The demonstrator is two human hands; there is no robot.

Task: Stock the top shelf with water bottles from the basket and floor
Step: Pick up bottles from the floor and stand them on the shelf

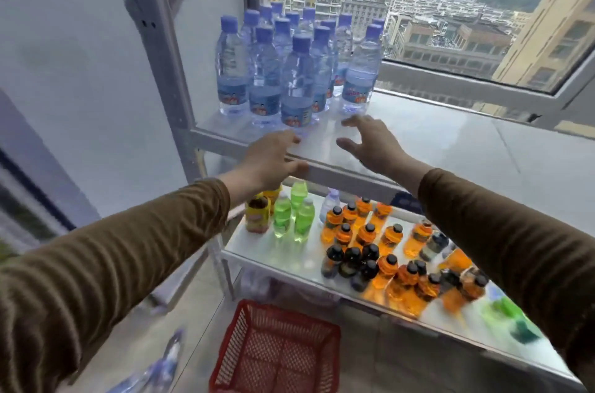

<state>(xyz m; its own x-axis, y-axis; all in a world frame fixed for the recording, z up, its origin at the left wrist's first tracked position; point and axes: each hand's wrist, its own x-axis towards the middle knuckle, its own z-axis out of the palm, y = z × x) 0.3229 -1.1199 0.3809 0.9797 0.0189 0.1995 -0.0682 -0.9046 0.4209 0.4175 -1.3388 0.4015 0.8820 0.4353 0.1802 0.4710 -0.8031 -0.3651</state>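
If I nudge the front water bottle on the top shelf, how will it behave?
The front water bottle looks full, so probably heavy for its size. Tall and narrow on the glossy top shelf, it may slide or tip into its close neighbours. Thin clear plastic likely flexes.

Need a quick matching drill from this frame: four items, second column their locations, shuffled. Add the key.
Items:
1. water bottles
2. orange drink bottles
3. red basket
4. green drink bottles

Locations:
A. on the floor, below the shelves
B. left part of the lower shelf
C. left end of the top shelf
D. middle of the lower shelf

Pairs: 1-C, 2-D, 3-A, 4-B
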